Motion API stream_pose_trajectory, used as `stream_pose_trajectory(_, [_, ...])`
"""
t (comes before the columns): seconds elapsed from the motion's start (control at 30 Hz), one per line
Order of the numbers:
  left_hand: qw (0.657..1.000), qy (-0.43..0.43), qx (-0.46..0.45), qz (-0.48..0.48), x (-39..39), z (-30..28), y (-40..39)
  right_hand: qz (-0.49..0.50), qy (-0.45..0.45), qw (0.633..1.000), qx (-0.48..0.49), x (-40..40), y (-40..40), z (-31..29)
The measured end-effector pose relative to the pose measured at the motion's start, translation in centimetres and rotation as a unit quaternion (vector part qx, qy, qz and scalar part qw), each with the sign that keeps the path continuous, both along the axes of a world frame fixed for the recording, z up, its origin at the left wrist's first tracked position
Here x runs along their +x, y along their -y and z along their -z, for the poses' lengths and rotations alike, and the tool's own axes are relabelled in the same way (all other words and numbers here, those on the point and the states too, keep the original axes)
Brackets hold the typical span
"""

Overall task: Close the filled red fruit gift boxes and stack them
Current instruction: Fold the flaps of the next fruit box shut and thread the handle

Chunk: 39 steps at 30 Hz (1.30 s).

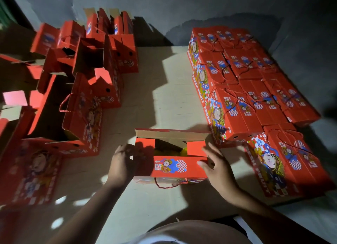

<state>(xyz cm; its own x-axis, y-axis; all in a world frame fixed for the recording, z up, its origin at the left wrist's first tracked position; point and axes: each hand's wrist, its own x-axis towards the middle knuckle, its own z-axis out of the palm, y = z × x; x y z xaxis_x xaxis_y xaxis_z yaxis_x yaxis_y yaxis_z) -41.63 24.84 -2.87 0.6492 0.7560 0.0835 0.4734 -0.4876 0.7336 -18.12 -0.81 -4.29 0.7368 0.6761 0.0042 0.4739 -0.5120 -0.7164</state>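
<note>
Closing underway: the half-shut box (170,159) sits on the cardboard sheet (145,101) right in front, left hand (121,163) and right hand (216,164) flat against its ends, fingers straight, back flap (171,135) upright, next to fold

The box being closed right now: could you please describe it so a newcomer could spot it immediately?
On the pale cardboard sheet, between open boxes and the closed stack, it sits nearest the person. Both hands flank it; only this box is half-closed.
</note>
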Motion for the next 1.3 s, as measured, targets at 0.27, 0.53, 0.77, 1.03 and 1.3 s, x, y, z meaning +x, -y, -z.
stream_pose_trajectory(0.27, [0.974,0.060,-0.217,0.009,0.5,0.4,-1.4,0.017,-0.218,0.976,0.002,2.8,-2.5,-1.0])
stream_pose_trajectory(0.53, [0.943,0.088,-0.320,-0.013,0.3,0.7,-0.4,-0.038,-0.061,0.997,0.003,1.3,-0.4,-0.7])
stream_pose_trajectory(0.77, [0.991,-0.021,-0.092,0.098,0.1,0.3,0.5,-0.106,0.110,0.983,-0.098,2.0,-1.8,-1.3])
stream_pose_trajectory(1.03, [0.972,-0.129,0.098,0.168,1.0,-0.5,-1.2,-0.172,0.187,0.954,-0.160,1.8,-3.8,-1.9])
stream_pose_trajectory(1.3, [0.947,-0.217,0.155,0.182,2.6,-0.2,-1.2,-0.188,0.219,0.926,-0.243,1.5,-4.8,-1.8])
